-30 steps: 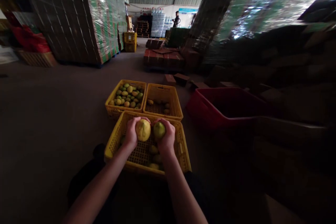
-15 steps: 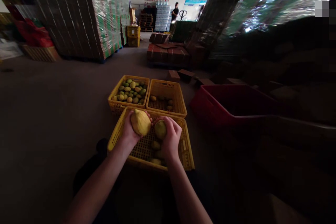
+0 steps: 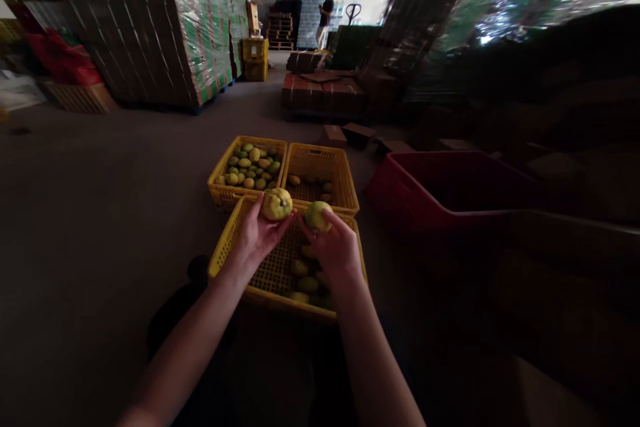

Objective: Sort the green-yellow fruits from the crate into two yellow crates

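Note:
In my left hand (image 3: 259,235) rests a plump, ribbed yellow fruit (image 3: 277,204), its kind uncertain, with a dark end turned toward me. My right hand (image 3: 336,240) grips a smaller, greener fruit (image 3: 317,217) between thumb and fingers. Both hands are above the near yellow crate (image 3: 227,240), close together. Several similar fruits (image 3: 307,284) lie in the right part of that crate, some hidden behind my right hand and wrist.
Beyond are a yellow crate (image 3: 213,181) full of fruits and another (image 3: 353,190) with a few. A red bin (image 3: 425,190) stands to the right. Wrapped pallet stacks (image 3: 200,27) and flattened cartons (image 3: 323,90) lie farther off. A person (image 3: 325,17) stands at the back.
Both hands have risen a little and moved slightly right, still holding their fruits. The left fruit has turned its end toward me. The distant person now shows more fully.

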Demonstrator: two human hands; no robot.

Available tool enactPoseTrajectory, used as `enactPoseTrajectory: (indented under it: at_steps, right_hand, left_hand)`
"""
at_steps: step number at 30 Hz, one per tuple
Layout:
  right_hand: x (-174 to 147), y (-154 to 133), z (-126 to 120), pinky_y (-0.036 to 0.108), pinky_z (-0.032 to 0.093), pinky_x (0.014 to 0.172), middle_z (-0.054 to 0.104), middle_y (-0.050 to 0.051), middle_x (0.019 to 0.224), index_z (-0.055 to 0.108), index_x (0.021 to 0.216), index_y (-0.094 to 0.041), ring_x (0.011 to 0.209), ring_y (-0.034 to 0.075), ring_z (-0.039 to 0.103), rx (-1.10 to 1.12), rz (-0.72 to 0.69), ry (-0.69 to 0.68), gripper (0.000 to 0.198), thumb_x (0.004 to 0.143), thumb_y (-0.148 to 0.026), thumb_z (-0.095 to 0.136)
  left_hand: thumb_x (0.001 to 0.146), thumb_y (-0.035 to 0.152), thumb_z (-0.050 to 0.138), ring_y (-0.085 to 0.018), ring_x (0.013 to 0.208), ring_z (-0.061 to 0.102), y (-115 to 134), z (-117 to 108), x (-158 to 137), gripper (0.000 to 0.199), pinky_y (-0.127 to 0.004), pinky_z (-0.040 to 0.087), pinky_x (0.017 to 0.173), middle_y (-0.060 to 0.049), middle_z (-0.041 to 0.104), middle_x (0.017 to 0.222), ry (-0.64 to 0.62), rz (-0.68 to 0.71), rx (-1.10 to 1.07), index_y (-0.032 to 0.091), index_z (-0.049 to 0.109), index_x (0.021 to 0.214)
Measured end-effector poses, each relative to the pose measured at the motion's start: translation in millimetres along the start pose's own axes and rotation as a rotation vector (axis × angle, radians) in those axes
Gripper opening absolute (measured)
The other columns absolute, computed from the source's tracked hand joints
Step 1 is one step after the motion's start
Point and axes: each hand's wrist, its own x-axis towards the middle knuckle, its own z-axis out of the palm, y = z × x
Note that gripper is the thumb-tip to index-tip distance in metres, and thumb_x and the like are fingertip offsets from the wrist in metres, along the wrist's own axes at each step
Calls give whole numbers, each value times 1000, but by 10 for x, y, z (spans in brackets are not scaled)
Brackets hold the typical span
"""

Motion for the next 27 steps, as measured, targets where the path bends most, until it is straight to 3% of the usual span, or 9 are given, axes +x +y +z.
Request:
enactPoseTrajectory:
  at_steps: [5,8,10,12,17,20,23,27]
  right_hand:
    - [67,44,-2,20,54,56,74,-3,79,69,83,-24,68,12,68,4,150,19,12,73,-31,70]
    - [65,103,21,22,55,57,75,-1,79,70,83,-23,68,13,68,33,157,-15,15,72,-33,71]
    - [50,115,49,25,57,65,74,0,82,69,83,-23,74,15,69,31,81,-13,19,68,-34,74]
    - [38,98,70,29,57,71,74,0,85,68,82,-24,79,17,69,-3,-28,-5,23,65,-36,76]
    - [3,-50,52,27,52,70,69,-3,78,68,84,-24,72,13,63,-183,-201,7,38,53,-36,84]
    - [-65,-147,40,26,50,69,69,-2,79,69,88,-23,71,13,61,-333,-216,-85,41,52,-34,85]
    - [-164,-190,78,28,50,69,70,-1,82,68,92,-24,74,15,61,-464,-268,-106,39,57,-31,83]
    - [-230,-114,157,28,47,69,68,-2,82,67,92,-24,75,15,60,-593,-308,-41,27,68,-35,74]
  left_hand:
    - [88,45,57,-15,61,65,-34,-15,26,37,-24,54,58,-6,69,74,-13,28,76,13,64,105]
    - [85,38,63,-15,72,67,-125,-3,25,34,-24,54,68,-9,71,83,-39,82,94,9,65,102]
    - [78,25,71,-17,85,68,-183,0,22,29,-23,53,78,-9,72,92,-76,208,122,11,66,103]
    - [68,12,76,-18,94,67,-218,-16,21,38,-25,51,82,-6,71,98,-125,344,197,16,65,105]
    - [53,-2,76,-17,87,68,-201,-116,0,50,-23,52,76,-1,72,95,-162,520,465,20,67,98]
    - [56,2,77,-17,85,67,-177,-131,-48,44,-23,53,76,-1,73,93,-172,504,553,19,69,96]
    - [55,6,78,-16,85,67,-167,-85,-85,51,-22,54,76,-1,73,93,-163,483,496,20,68,102]
    - [70,26,73,-17,76,68,-160,-16,-68,30,-23,55,64,-5,72,85,-1,295,289,17,66,98]
